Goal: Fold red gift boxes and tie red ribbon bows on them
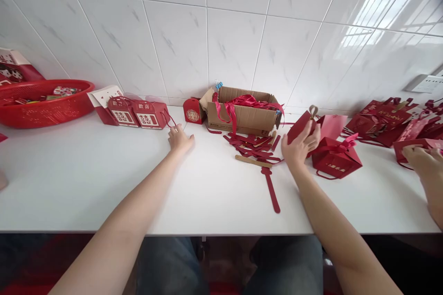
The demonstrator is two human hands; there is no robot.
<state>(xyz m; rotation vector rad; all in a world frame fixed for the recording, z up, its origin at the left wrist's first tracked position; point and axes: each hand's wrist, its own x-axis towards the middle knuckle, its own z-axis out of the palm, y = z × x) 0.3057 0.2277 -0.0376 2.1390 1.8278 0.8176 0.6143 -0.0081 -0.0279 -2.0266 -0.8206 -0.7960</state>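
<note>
On the left, my left hand [180, 139] reaches to a red gift box [151, 114] with a white character panel, its curled fingertips at the box's thin cord handle. My right hand [302, 145] is raised beside a folded red box [300, 127] with a ribbon loop on top; its fingers are spread against the box's near side. Right of it stands a closed red box [336, 159] with a pink bow. Between my hands, red strips [251, 146] and a tan strip [253, 161] lie in a pile, one long red strip pointing toward me.
Behind the strips, a cardboard box [242, 119] holds red ribbon, with a small red box [194, 111] beside it. A red basket [51, 108] with small items stands far left. Red bags [384, 117] are at right, where another person's hand [424, 159] touches a red box.
</note>
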